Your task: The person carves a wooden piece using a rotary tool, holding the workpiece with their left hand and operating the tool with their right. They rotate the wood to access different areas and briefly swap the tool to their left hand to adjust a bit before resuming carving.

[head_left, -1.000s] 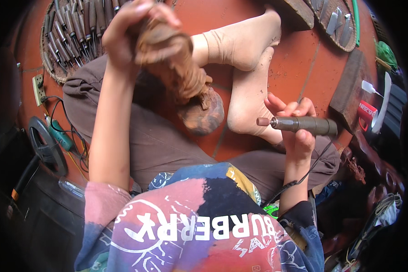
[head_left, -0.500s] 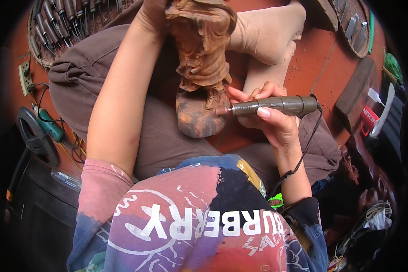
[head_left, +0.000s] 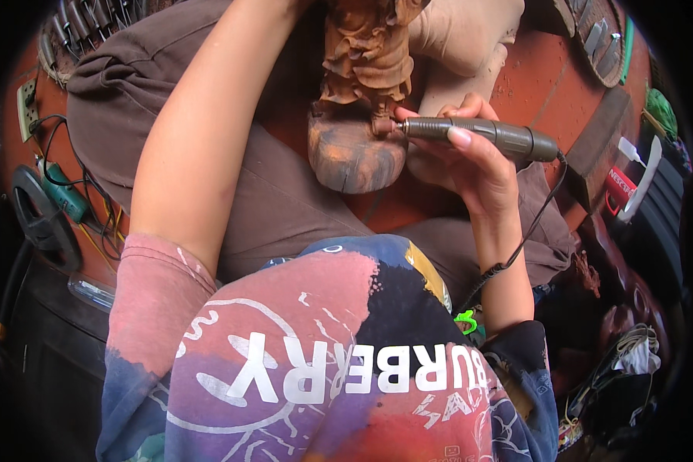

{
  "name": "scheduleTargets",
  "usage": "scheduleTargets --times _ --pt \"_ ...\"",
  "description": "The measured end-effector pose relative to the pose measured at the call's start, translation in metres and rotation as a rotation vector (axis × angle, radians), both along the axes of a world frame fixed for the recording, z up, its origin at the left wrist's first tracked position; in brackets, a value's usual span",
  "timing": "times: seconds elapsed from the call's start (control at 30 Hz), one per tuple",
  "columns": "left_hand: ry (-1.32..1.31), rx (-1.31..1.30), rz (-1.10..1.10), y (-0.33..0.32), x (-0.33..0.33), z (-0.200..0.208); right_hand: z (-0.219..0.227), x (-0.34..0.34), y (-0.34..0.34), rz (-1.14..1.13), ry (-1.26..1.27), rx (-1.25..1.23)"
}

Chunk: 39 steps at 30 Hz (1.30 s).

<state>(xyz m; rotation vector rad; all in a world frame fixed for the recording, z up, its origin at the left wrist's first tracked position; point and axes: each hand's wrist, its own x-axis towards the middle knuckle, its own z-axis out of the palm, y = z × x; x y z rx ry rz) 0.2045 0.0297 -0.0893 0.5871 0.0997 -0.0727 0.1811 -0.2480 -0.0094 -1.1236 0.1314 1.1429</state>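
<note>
My right hand point(head_left: 485, 165) is closed around a dark olive rotary tool handpiece point(head_left: 512, 140), which lies nearly level with its cord running down along my forearm. Its small reddish-brown bit point(head_left: 384, 125) meets the carving low down, where the figure joins its base. The wooden carving point(head_left: 368, 58) shows draped, folded shapes and stands over a smooth rounded base point(head_left: 356, 156) with dark streaks; its top is cut off by the upper edge. My left forearm point(head_left: 208, 115) reaches up beside the carving, and the hand at its end lies out of the picture.
Wood-handled carving tools point(head_left: 81, 27) fill a basket at upper left. Another basket point(head_left: 612, 69) holds blades at upper right, above a dark wooden block point(head_left: 604, 146). A socket strip point(head_left: 28, 110) and cables lie left. My bare feet point(head_left: 470, 35) are close behind the carving.
The carving and rotary tool now sit higher and slightly right in the picture. The bit has shifted from the base's side up to the joint with the figure. My left hand has left the frame.
</note>
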Motion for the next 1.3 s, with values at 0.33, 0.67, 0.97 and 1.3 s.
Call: scheduleTargets --times 0.33,0.67,0.97,1.3 --pt "0.001 -0.088 -0.062 -0.002 0.006 -0.009 -0.009 -0.001 0.000 -0.039 -0.054 -0.027" --pt "0.068 -0.052 -0.054 -0.003 0.007 -0.011 -0.013 0.002 -0.005 -0.027 -0.026 0.059" --pt "0.057 -0.044 -0.053 -0.002 0.009 -0.013 -0.016 0.001 -0.015 -0.141 0.128 0.112" --pt "0.176 0.184 0.096 -0.023 0.012 0.002 -0.010 -0.001 -0.007 -0.029 -0.052 -0.044"
